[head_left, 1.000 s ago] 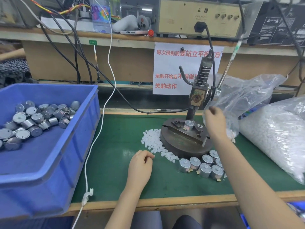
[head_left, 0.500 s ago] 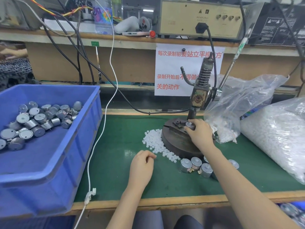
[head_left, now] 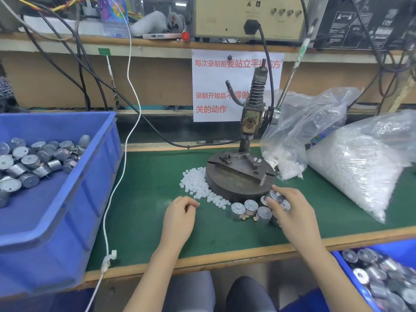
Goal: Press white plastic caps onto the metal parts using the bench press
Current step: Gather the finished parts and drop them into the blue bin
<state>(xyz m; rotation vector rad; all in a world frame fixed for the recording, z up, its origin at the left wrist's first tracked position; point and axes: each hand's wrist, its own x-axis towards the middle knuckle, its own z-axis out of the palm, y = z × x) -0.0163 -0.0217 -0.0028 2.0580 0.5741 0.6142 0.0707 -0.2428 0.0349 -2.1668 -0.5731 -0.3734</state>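
The bench press (head_left: 244, 167) stood upright at the back of the green tabletop (head_left: 146, 199), a round dark metal base carrying a flat angular fixture, with a spring-wrapped column rising behind it. The fixture held no part. White plastic caps (head_left: 200, 185) lay in a loose heap touching the left edge of the base, trailing forward along its rim. A cluster of short silver cylindrical metal parts (head_left: 249, 209) stood just in front of the base, flat ends up. One metal part (head_left: 275, 197) sat tilted at the base's front right edge.
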